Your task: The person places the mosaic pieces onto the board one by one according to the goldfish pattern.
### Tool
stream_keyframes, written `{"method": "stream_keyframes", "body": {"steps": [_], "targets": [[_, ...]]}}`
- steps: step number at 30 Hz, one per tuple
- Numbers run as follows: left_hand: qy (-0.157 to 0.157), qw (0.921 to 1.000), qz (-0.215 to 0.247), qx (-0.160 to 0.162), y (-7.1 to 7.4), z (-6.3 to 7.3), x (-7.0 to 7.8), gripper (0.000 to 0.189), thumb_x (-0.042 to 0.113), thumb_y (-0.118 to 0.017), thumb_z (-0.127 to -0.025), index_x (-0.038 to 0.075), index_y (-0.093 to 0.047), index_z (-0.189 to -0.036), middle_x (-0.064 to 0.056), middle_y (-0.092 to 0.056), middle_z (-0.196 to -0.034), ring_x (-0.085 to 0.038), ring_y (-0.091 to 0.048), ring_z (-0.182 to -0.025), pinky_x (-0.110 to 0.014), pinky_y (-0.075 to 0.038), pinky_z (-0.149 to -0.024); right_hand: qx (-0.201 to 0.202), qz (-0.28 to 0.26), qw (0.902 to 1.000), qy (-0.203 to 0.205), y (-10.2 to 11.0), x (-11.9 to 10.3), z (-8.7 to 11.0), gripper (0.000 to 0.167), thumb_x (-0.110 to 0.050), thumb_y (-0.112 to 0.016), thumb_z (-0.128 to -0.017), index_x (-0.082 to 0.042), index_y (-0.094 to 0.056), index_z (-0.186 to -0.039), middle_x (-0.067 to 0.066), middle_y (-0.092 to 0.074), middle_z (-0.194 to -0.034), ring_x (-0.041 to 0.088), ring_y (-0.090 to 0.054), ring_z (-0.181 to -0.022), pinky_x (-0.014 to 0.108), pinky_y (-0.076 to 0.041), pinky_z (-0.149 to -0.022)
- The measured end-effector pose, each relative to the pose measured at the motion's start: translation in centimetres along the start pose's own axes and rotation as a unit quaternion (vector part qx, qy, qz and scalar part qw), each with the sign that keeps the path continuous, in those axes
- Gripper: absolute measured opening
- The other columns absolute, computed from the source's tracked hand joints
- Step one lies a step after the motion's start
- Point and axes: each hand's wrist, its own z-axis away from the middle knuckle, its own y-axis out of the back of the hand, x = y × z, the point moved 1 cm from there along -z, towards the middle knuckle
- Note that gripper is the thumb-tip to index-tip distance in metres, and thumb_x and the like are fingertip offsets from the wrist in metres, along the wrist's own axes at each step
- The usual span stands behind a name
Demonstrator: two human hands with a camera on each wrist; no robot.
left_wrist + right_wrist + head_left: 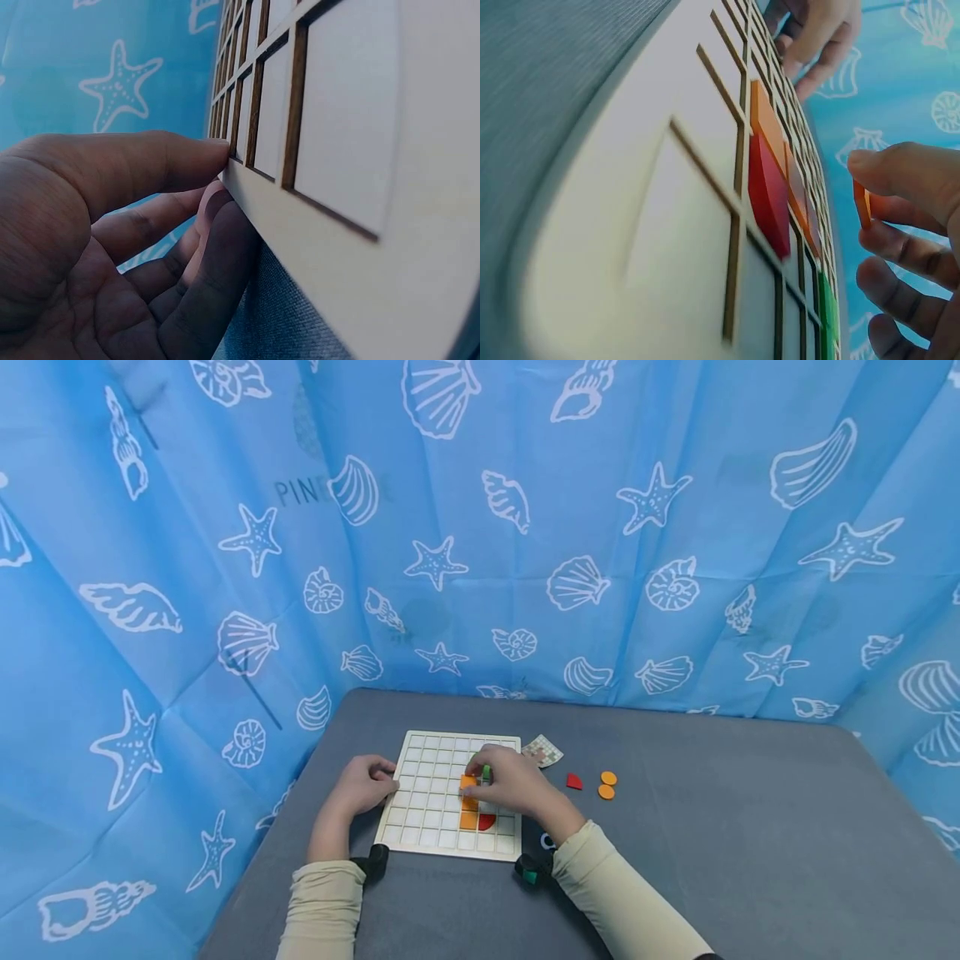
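A pale wooden grid board (420,793) lies on the grey table. My left hand (362,785) pinches its left edge; in the left wrist view the thumb lies on the rim with curled fingers below. Over the board, my right hand (510,777) holds a thin orange tile (862,202) between thumb and fingertip, raised off the surface. Orange tiles (468,820) sit in one column of cells, partly hidden by this hand. Beside the lowest is a red quarter-round piece (487,821). A green piece (826,315) shows farther up the board, mostly covered in the head view.
A small pattern card (542,750) lies off the board's upper right corner. Farther right are a red quarter-round piece (573,782) and two orange discs (608,777). A blue shell-print curtain (510,568) hangs behind the grey table (720,827).
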Motion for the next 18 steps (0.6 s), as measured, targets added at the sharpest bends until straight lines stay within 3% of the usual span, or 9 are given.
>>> {"method": "stream_keyframes", "body": {"steps": [6, 18], "targets": [[0.001, 1.0, -0.007, 0.003, -0.1, -0.2, -0.1, 0.035, 0.008, -0.072, -0.094, -0.005, -0.069, -0.126, -0.014, -0.069, -0.092, -0.02, -0.067, -0.073, -0.034, -0.054, -0.064, -0.022, 0.003, 0.9996, -0.019, -1.1, -0.2, -1.6, 0.021, -0.035, -0.084, -0.093, -0.019, -0.079, -0.106, -0.006, -0.072, -0.101, 0.011, -0.064, -0.088, 0.03, -0.053, -0.076], [-0.001, 1.0, -0.003, 0.004, -0.1, -0.2, -0.1, 0.034, 0.006, -0.072, -0.094, -0.006, -0.069, -0.125, -0.014, -0.069, -0.092, -0.02, -0.066, -0.073, -0.035, -0.056, -0.065, -0.03, -0.009, 0.9987, -0.04, -2.1, 0.1, -2.5, 0.018, -0.033, -0.083, -0.093, -0.019, -0.079, -0.104, -0.006, -0.072, -0.101, 0.009, -0.062, -0.087, 0.032, -0.053, -0.077]]}}
